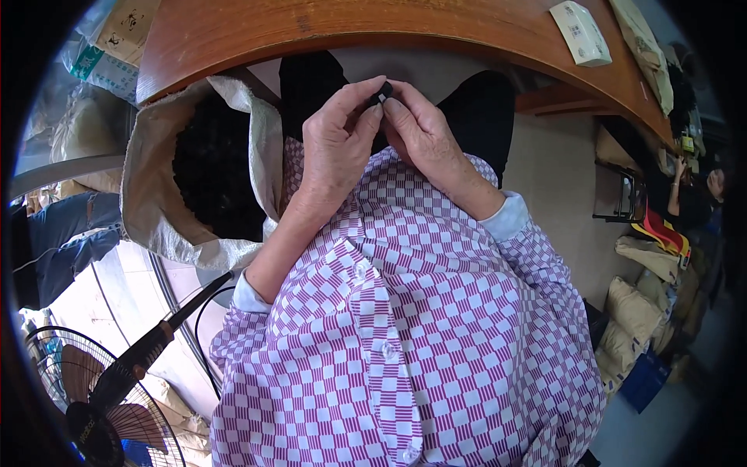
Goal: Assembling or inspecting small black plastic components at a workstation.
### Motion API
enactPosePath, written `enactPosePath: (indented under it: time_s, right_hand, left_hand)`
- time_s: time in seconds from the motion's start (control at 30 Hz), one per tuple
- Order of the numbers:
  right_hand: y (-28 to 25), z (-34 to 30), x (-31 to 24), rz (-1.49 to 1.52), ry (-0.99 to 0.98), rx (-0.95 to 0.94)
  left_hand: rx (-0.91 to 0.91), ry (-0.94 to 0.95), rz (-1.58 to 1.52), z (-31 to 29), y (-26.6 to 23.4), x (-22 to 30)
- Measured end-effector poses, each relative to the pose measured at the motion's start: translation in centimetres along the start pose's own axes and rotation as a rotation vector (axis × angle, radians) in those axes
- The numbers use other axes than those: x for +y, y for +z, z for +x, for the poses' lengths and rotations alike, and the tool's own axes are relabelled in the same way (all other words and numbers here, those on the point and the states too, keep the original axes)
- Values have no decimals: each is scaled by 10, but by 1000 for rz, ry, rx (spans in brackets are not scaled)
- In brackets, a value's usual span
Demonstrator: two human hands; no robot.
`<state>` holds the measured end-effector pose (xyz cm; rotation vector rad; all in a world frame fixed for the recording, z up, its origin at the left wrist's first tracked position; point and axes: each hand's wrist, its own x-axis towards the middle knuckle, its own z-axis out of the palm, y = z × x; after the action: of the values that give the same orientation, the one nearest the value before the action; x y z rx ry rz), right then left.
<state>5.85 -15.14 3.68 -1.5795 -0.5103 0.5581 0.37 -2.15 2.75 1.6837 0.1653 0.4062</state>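
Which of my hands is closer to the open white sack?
Left. The left hand is to the right of the sack; the right hand is farther right.

Near, head-high, downward fisheye view

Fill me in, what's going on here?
A person in a purple-and-white checked shirt holds a small black piece with a pale patch between the fingers of the left hand and right hand, near the edge of a brown wooden table. To their left, a white woven sack stands open with dark contents. Fingers partly cover the piece; its kind isn't clear.
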Motion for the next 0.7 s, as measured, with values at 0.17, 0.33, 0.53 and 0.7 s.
enactPosePath:
  time_s: [0.17, 0.33, 0.53, 0.7]
  right_hand:
    - [7, 3, -4, 139, 137, 25]
    - [-5, 8, 6, 306, 418, -82]
    - [-6, 8, 20, 13, 38, -17]
    - [-18, 5, 18, 236, 24, -6]
  left_hand:
    - [77, 151, 313, 1, 0, 5]
    - [20, 193, 447, 2, -3, -12]
    - [11, -62, -133, 7, -7, -6]
    - [-60, -312, -517, 11, -17, 7]
